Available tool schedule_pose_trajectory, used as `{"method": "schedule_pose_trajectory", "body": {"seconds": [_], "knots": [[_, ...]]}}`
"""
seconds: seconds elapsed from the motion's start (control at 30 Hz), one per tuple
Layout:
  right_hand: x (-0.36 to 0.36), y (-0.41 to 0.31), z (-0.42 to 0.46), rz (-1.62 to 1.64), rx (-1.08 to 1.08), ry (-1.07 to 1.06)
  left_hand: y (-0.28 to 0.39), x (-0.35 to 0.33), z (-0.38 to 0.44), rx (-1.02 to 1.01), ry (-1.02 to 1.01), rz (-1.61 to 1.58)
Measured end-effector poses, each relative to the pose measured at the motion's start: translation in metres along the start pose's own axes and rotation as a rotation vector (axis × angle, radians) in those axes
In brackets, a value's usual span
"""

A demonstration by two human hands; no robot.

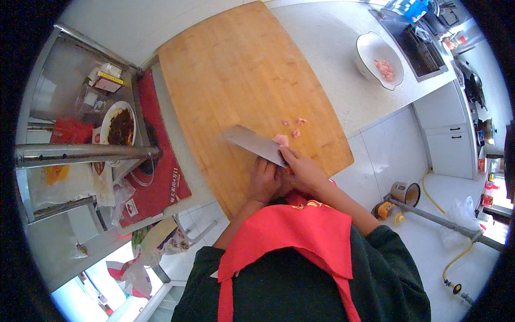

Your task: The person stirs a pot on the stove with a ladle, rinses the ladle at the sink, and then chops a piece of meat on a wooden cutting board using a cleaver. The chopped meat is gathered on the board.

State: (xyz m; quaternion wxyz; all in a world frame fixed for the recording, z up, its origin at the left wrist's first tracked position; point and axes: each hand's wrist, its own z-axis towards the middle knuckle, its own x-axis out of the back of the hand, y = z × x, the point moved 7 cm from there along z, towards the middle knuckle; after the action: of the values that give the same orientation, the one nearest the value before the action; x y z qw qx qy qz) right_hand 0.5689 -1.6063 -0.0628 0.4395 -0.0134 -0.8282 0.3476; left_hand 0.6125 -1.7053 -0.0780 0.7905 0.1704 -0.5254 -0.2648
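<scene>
A cleaver (257, 145) with a broad metal blade lies slanted over the wooden cutting board (241, 72), its far end pointing up and left. My right hand (301, 167) closes around the blade's near right end; the handle is hidden. Close below the blade, my left hand (265, 179) has its fingers curled, and whether it holds anything is hidden. A piece of pale pink raw meat (281, 140) touches the blade by my right fingertips. Small meat bits (296, 133) lie just beyond it on the board.
A white enamel bowl (364, 50) with chopped meat stands on the counter (322, 32) at right, near a sink (422, 52). At left, a metal rack (80, 155) holds a bowl of dark food (120, 126). A red mat (161, 161) lies beside the board.
</scene>
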Motion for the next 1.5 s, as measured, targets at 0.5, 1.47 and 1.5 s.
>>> {"method": "schedule_pose_trajectory", "body": {"seconds": [0.5, 1.47, 1.5], "knots": [[0.048, -0.009, -0.071, -0.219, 0.052, 0.028, -0.008, -0.001, -0.009, 0.073, 0.078, -0.101], [0.022, -0.035, 0.002, 0.056, -0.260, -0.178, -0.011, -0.006, -0.008, -0.007, -0.053, -0.093], [0.035, -0.035, -0.007, 0.183, -0.297, -0.206, -0.012, -0.005, -0.007, -0.024, -0.047, -0.078]]}}
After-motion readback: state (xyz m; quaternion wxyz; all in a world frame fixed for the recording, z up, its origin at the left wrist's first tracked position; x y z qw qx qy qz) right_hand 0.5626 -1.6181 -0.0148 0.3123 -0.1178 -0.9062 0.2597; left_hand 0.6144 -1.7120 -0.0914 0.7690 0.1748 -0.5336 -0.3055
